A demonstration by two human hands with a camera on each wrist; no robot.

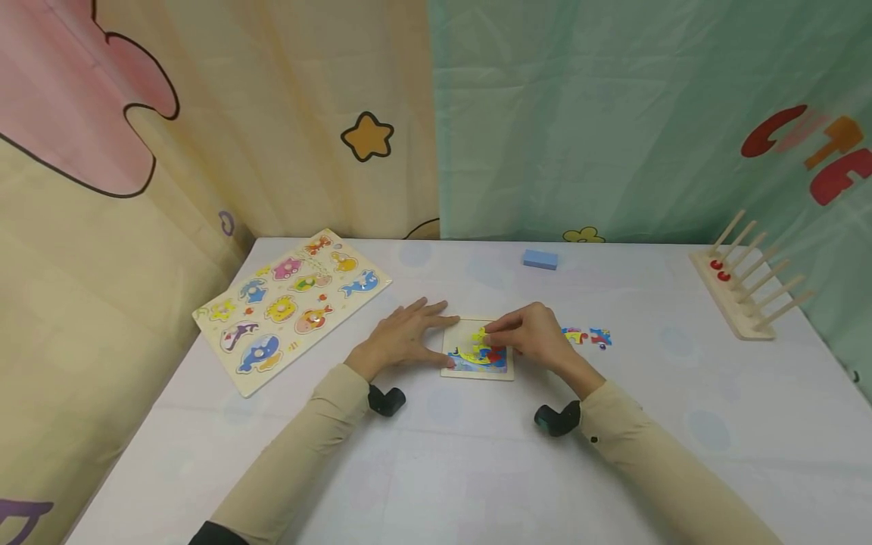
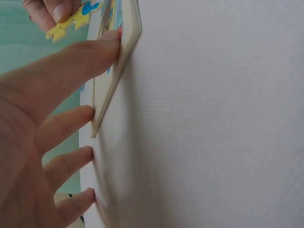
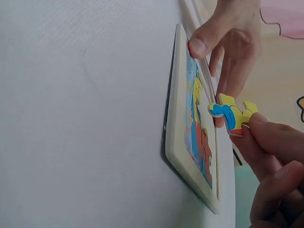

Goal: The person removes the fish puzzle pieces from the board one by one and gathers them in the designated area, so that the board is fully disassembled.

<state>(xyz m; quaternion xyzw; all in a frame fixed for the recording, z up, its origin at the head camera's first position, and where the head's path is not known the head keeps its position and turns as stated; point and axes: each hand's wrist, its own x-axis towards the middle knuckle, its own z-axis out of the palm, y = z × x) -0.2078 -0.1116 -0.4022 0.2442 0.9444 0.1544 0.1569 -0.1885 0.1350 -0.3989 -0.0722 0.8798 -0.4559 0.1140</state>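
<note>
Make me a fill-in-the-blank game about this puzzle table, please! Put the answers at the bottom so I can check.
1. The left hand touches the wooden jigsaw tray, while the right hand pinches a jigsaw piece that is mostly ____.
2. The sea-animal puzzle board lies on the person's ____ side.
3. Beyond the hands lies a rectangular block coloured ____.
4. On the peg rack, red beads sit on ____ pegs.

Missing words: yellow; left; blue; two.
</note>
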